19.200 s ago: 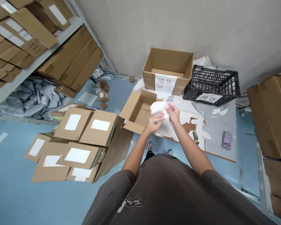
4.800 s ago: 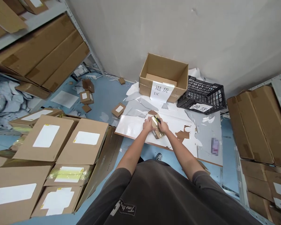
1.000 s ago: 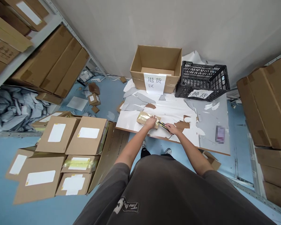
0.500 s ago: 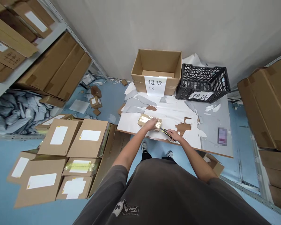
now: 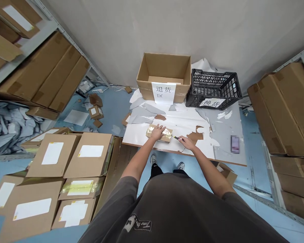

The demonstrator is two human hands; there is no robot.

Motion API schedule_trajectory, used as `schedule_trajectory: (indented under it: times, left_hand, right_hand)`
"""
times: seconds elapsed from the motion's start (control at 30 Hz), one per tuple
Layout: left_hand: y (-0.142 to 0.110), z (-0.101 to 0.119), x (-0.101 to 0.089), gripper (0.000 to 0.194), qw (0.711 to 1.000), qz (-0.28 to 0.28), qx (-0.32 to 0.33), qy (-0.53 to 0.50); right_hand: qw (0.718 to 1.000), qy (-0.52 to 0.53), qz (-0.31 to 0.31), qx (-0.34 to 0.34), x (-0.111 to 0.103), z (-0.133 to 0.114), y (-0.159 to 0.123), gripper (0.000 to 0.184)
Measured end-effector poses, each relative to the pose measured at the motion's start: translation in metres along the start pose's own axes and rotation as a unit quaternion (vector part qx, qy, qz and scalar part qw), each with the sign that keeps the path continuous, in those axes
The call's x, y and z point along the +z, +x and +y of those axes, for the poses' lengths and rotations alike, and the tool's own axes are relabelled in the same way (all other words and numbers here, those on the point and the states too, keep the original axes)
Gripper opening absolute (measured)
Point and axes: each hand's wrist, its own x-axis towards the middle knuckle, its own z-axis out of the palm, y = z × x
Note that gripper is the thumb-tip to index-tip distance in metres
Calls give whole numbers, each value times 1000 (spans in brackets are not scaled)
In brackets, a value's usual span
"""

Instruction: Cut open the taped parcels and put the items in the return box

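Note:
A small cardboard box with shiny clear tape over its top lies near the front edge of the table. Across it lies my left hand, fingers over the top, holding it against the tabletop. My right hand is closed round a yellow and black utility knife. The knife points left, its tip at the right end of the box; whether the blade is in the tape is too small to tell.
White paper, torn in places, covers much of the table. At its back stand a large open carton and a black plastic crate, both with paper signs. Labelled cartons are stacked at left; a phone-like blurred object lies at right.
Earlier I held a white item over an open box that is gone from the table. Over the last second my left hand has shifted left on the small box, and the knife has tilted flatter.

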Motion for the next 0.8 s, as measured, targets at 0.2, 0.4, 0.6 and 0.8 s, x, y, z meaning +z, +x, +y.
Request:
schedule_trajectory:
  times: [0.2,0.4,0.6,0.8]
  left_hand:
    - [-10,-1,21,64,999,44,23,2]
    - [-7,-6,35,61,997,64,31,-4]
    - [-7,-7,37,58,997,66,27,-3]
    - [-9,-6,33,63,998,59,23,-17]
  right_hand:
    - [996,-81,0,-43,-3,0,0,35]
    - [984,-164,13,-67,-1,2,3,41]
    - [978,-197,15,-66,-1,15,0,41]
    - [979,-188,26,-75,0,21,3,42]
